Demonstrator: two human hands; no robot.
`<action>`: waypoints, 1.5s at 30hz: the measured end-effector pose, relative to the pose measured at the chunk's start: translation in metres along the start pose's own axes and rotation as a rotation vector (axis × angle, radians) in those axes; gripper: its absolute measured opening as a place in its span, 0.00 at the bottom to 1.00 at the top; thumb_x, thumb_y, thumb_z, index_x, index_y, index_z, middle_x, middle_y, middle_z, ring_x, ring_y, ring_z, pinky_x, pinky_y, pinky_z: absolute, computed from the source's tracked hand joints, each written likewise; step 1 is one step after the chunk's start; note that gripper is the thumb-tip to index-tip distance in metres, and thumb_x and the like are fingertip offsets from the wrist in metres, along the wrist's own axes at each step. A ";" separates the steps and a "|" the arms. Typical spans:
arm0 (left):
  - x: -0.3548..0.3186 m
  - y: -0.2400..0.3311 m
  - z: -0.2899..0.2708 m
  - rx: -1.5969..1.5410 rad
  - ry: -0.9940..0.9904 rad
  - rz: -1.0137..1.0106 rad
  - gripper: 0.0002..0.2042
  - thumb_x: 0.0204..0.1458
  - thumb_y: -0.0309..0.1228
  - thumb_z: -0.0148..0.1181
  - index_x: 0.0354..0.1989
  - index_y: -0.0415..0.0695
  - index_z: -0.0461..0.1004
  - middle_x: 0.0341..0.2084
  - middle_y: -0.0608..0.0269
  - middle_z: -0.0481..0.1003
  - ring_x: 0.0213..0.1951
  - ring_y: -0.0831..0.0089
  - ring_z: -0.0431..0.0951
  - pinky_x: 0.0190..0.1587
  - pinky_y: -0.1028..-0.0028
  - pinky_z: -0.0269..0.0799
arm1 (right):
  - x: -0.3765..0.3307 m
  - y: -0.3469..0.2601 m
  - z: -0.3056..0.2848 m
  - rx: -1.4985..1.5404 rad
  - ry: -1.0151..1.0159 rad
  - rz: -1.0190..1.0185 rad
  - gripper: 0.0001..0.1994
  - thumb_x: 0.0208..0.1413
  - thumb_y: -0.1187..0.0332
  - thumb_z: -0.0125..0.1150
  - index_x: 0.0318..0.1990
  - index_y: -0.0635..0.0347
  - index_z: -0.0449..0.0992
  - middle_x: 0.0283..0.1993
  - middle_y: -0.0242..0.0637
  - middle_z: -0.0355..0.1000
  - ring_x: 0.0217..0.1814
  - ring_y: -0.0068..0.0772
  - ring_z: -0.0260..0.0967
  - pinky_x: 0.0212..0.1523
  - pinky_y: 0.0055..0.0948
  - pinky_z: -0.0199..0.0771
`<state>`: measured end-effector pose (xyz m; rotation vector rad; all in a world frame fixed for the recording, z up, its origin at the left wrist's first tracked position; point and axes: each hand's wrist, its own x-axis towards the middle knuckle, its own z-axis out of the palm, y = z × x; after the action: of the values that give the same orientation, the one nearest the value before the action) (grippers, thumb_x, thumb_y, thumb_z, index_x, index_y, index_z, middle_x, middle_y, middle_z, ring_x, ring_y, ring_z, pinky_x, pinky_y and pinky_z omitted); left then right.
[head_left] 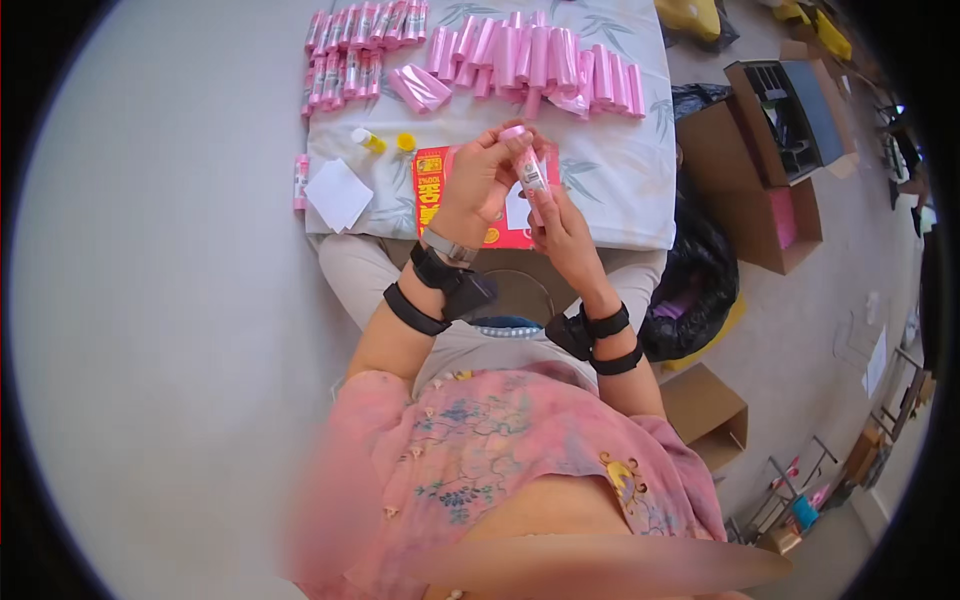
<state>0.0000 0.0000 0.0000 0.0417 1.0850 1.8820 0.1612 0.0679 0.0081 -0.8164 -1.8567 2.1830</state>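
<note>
My 2 hands close on 1 labelled pink roll (533, 185), which I hold tilted above the near part of the table, its upper end leaning to my left. My left hand (482, 178) pinches near the upper end, thumb and fingers drawn in around it; my right hand (566, 236) grips the lower end narrowly, the thumb laid along its side. Both forearms rise from my lap and converge; the left wrist is bent inward and bears a grey wristband (450, 247), and black straps (418, 310) circle both forearms. Several fingertips lie behind the roll, so their exact contact cannot be told. Nearest the camera, my pink patterned blouse (470, 430) is partly blurred.

Beneath the hands lies a red-and-yellow printed sheet (431, 190), partly covered by them, with a white paper (517, 207) on it, also partly hidden. To the left rest white paper squares (338, 195) and, beside them at the table edge, another labelled roll (301, 182). Farther off lie a yellow-and-white glue stick (368, 140) and a yellow cap (406, 142). At the far side, stacked labelled rolls (345, 65) stand left of a heap of plain pink rolls (540, 55); overlap prevents counting the heap.
</note>
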 end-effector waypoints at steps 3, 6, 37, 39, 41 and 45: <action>0.015 0.013 -0.023 -0.249 -0.058 0.031 0.15 0.59 0.24 0.61 0.53 0.37 0.70 0.44 0.56 0.78 0.49 0.63 0.78 0.63 0.63 0.71 | -0.001 -0.003 0.003 0.145 -0.108 0.171 0.19 0.74 0.52 0.42 0.52 0.59 0.71 0.24 0.22 0.55 0.20 0.13 0.48 0.21 0.17 0.50; 0.031 0.040 -0.038 -0.312 0.177 0.276 0.14 0.60 0.27 0.61 0.53 0.41 0.70 0.44 0.60 0.77 0.47 0.68 0.78 0.56 0.66 0.74 | 0.020 -0.010 0.006 0.345 -0.134 0.315 0.21 0.74 0.51 0.39 0.52 0.60 0.71 0.24 0.22 0.54 0.20 0.13 0.46 0.21 0.17 0.48; 0.142 0.188 -0.164 0.158 0.206 0.188 0.16 0.61 0.25 0.57 0.57 0.39 0.72 0.46 0.57 0.77 0.48 0.67 0.78 0.55 0.66 0.74 | 0.110 0.036 0.001 -0.065 -0.035 0.146 0.09 0.69 0.65 0.54 0.46 0.62 0.75 0.29 0.23 0.65 0.30 0.12 0.58 0.30 0.18 0.59; 0.166 0.212 -0.203 0.250 0.350 0.220 0.16 0.58 0.22 0.57 0.55 0.38 0.73 0.43 0.60 0.78 0.43 0.70 0.79 0.46 0.68 0.74 | 0.108 0.038 -0.001 -0.060 -0.031 0.167 0.09 0.69 0.67 0.55 0.46 0.64 0.74 0.29 0.24 0.66 0.31 0.13 0.60 0.32 0.19 0.62; 0.187 0.242 -0.243 0.288 0.414 0.232 0.17 0.57 0.22 0.58 0.56 0.37 0.73 0.42 0.60 0.78 0.41 0.70 0.79 0.43 0.68 0.74 | 0.107 0.043 -0.002 -0.081 -0.024 0.161 0.09 0.69 0.67 0.55 0.46 0.64 0.74 0.28 0.24 0.65 0.30 0.13 0.59 0.31 0.19 0.61; 0.217 0.261 -0.248 0.407 0.651 0.324 0.20 0.55 0.21 0.62 0.57 0.34 0.72 0.38 0.60 0.78 0.35 0.71 0.77 0.34 0.69 0.73 | 0.102 0.049 -0.008 -0.099 -0.017 0.158 0.08 0.69 0.65 0.54 0.46 0.60 0.75 0.29 0.22 0.65 0.31 0.12 0.59 0.29 0.17 0.60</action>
<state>-0.4138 -0.0523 -0.0534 -0.1858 1.9980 1.9748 0.0901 0.1108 -0.0693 -0.9993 -1.9853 2.2091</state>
